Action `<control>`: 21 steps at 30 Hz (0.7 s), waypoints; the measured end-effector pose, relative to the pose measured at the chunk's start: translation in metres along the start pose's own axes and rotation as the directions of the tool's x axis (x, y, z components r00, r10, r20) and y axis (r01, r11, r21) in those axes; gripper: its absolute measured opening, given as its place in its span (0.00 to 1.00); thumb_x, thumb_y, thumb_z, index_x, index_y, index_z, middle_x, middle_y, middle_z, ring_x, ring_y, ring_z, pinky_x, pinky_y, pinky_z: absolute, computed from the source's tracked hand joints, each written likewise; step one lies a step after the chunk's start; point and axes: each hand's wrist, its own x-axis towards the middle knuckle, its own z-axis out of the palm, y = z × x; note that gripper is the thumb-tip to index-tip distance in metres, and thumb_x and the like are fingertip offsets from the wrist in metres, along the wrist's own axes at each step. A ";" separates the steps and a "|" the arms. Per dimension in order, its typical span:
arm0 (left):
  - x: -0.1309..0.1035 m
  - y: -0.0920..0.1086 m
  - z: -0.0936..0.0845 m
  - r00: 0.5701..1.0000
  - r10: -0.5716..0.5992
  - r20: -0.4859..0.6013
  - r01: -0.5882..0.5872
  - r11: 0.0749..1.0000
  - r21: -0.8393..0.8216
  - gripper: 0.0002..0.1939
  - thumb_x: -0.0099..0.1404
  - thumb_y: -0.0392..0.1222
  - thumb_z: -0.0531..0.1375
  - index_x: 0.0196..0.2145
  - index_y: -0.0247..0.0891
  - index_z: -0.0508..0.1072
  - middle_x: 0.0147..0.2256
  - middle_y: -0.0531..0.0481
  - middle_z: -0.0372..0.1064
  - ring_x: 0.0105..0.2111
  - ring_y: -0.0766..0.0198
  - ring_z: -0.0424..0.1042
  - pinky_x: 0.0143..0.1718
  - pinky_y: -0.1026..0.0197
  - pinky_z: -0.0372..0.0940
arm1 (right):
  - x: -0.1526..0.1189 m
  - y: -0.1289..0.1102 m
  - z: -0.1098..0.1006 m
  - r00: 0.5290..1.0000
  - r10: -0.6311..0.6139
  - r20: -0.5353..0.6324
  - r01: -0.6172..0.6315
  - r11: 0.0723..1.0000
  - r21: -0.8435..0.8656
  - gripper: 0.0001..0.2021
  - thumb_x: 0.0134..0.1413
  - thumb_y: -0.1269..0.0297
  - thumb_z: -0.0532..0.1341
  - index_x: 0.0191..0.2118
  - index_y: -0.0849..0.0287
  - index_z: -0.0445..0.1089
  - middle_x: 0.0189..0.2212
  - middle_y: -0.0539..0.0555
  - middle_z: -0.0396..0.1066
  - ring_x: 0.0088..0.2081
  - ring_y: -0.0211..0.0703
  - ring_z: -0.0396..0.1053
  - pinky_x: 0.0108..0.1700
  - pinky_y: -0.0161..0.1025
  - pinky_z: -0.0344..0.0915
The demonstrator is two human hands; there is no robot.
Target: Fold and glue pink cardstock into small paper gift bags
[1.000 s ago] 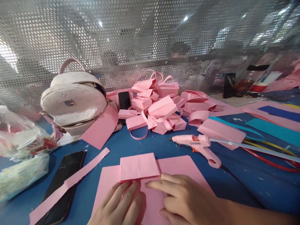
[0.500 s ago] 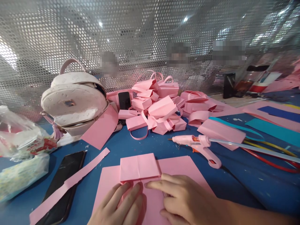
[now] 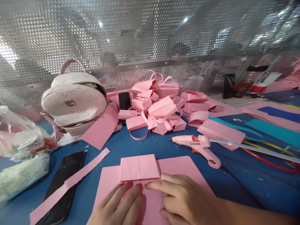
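A folded pink paper piece (image 3: 140, 168), creased down its middle, lies on a larger pink paper sheet (image 3: 178, 164) in front of me. My left hand (image 3: 119, 203) rests on the paper just below the folded edge, its fingers stretched out side by side and bent a little at the tips. From the right, my right hand (image 3: 182, 197) reaches in with its index finger extended along the lower edge and its other fingers bent against the paper. The index fingertip nearly meets the left fingers. Both thumbs are hard to make out, and the hands hide the lower part of the paper.
A pink glue gun (image 3: 199, 143) lies right of the sheet. Behind stands a pile of small pink paper bags (image 3: 161, 109). To the left are a white backpack (image 3: 75, 97), a phone (image 3: 67, 178) under a paper strip (image 3: 82, 170), and plastic bags (image 3: 25, 172).
Almost nothing differs. Both hands stay in place on the paper, and the folded piece's top edge sits very slightly lower.
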 end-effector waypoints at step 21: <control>0.023 0.002 -0.032 0.972 -0.200 -0.126 0.150 0.934 -0.325 0.10 0.69 0.30 0.54 0.44 0.33 0.75 0.34 0.47 0.77 0.31 0.62 0.77 0.32 0.61 0.74 | 0.005 0.011 -0.009 0.995 -0.070 -0.078 0.070 0.998 -0.001 0.14 0.68 0.68 0.54 0.37 0.61 0.78 0.50 0.58 0.77 0.44 0.47 0.74 0.45 0.43 0.69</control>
